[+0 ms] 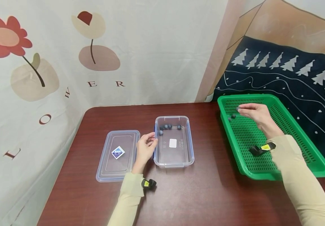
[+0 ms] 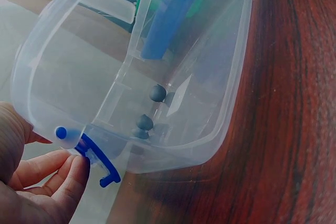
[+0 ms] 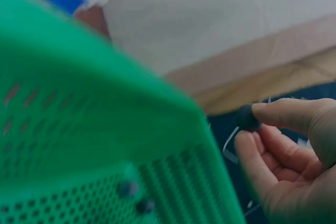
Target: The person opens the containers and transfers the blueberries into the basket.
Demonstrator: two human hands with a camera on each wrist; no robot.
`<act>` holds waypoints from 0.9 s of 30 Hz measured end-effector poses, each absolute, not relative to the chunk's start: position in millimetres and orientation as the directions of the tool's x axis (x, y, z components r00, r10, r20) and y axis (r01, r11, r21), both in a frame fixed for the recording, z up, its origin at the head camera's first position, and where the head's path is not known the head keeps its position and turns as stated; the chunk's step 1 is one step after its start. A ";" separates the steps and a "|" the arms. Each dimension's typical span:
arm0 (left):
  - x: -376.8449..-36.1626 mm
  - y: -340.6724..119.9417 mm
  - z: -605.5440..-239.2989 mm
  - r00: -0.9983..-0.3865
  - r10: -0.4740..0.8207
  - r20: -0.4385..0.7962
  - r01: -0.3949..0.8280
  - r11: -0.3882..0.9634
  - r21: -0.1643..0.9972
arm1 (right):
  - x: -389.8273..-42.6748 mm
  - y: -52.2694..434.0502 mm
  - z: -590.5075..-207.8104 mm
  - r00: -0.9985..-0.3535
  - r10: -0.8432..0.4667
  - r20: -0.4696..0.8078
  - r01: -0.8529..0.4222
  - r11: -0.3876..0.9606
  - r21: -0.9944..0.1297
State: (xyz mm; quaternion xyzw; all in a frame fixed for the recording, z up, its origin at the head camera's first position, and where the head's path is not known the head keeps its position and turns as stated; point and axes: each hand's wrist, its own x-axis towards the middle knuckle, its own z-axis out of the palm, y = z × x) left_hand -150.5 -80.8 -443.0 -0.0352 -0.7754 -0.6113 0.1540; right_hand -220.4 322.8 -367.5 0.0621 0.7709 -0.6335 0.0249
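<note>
My right hand (image 1: 255, 114) pinches a blueberry (image 3: 246, 118) between thumb and fingertips, above the far left part of the green basket (image 1: 275, 97). Two more blueberries (image 1: 233, 116) lie on the basket floor below it. On the table to the left is a clear plastic container (image 1: 176, 157) without its lid, holding several blueberries (image 1: 166, 126), mostly along its far end. My left hand (image 1: 145, 147) holds the container's left side, its fingertips at the blue latch (image 2: 97, 156) that hangs out from the rim.
The container's clear lid (image 1: 109, 169) with a blue-and-white label lies flat on the table, left of my left hand. A wooden table (image 1: 202, 194) carries everything. Behind it hangs a pale cloth (image 1: 162, 62) with flowers; a dark cloth (image 1: 292, 81) with trees borders the basket.
</note>
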 end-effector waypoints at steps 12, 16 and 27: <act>-151.2 -81.7 -443.8 -0.944 -0.133 0.302 0.263 0.250 0.932 | -231.2 361.8 -404.3 -0.994 0.038 -0.107 0.113 0.243 -0.963; -151.2 -81.7 -443.1 -0.941 -0.138 0.310 0.267 0.262 0.927 | -236.7 374.5 -415.8 -0.983 -0.076 -0.165 0.136 0.288 -0.948; -150.6 -80.1 -443.0 -0.943 -0.137 0.305 0.261 0.265 0.928 | -238.9 393.6 -436.9 -0.946 -0.144 -0.290 0.222 0.364 -0.905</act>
